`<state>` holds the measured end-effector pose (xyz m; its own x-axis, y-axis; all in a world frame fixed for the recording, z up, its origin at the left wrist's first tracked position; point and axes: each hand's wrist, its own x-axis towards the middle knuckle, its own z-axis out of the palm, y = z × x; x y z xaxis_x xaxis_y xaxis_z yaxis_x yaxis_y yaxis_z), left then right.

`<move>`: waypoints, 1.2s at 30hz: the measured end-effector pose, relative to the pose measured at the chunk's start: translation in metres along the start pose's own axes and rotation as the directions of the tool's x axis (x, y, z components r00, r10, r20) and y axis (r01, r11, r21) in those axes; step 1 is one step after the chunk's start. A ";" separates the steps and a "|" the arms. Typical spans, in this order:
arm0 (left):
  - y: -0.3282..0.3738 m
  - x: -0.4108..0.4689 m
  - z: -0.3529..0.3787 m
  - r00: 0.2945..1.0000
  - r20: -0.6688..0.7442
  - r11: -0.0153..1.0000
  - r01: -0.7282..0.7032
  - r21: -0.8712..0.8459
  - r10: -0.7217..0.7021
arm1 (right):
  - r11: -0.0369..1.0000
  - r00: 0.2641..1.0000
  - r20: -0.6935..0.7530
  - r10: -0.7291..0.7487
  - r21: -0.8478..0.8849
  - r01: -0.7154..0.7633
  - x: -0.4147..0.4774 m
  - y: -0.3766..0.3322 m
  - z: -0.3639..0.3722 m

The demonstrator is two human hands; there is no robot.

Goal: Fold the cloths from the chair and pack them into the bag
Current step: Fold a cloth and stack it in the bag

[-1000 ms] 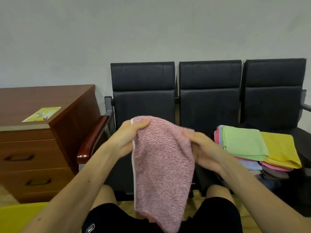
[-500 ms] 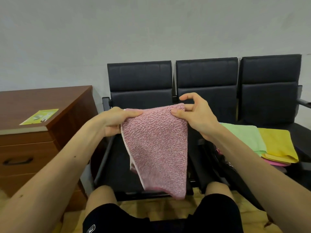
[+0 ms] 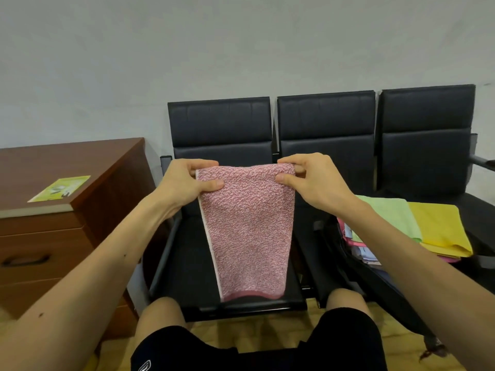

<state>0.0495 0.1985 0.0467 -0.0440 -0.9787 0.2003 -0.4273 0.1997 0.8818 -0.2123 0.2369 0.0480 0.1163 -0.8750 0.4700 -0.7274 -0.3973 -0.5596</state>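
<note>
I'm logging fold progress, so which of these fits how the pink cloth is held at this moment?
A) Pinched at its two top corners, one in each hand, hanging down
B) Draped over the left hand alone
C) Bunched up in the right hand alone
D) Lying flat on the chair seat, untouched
A: the left hand and the right hand each pinch a top corner of the pink cloth, which hangs straight down between them.
</note>
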 end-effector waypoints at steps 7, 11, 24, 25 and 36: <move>-0.003 -0.008 0.010 0.992 -0.051 0.967 -0.104 0.234 0.119 | 0.995 0.999 0.025 0.030 -0.096 -0.028 -0.002 0.008 0.000; -0.004 -0.009 0.014 0.978 -0.074 0.935 -0.164 0.315 0.196 | 0.996 0.998 0.044 0.052 -0.079 -0.048 -0.002 0.016 0.001; 0.013 -0.018 0.026 0.934 -0.078 0.931 -0.354 -0.093 0.348 | 0.796 1.000 0.010 -0.012 0.606 0.003 -0.012 0.036 0.002; 0.018 -0.016 0.030 0.927 -0.112 0.923 -0.368 -0.107 0.357 | 0.699 0.999 -0.012 0.031 0.715 -0.013 -0.013 0.031 0.005; -0.004 0.026 0.056 0.969 -0.226 0.977 -0.138 -0.163 0.099 | 0.344 0.861 0.448 0.241 0.790 -0.507 -0.081 0.048 0.086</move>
<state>-0.0009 0.1696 0.0248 0.1190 -0.9181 0.3780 -0.2645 0.3377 0.9033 -0.1983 0.2654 -0.0756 0.2278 -0.9731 -0.0356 0.2256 0.0883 -0.9702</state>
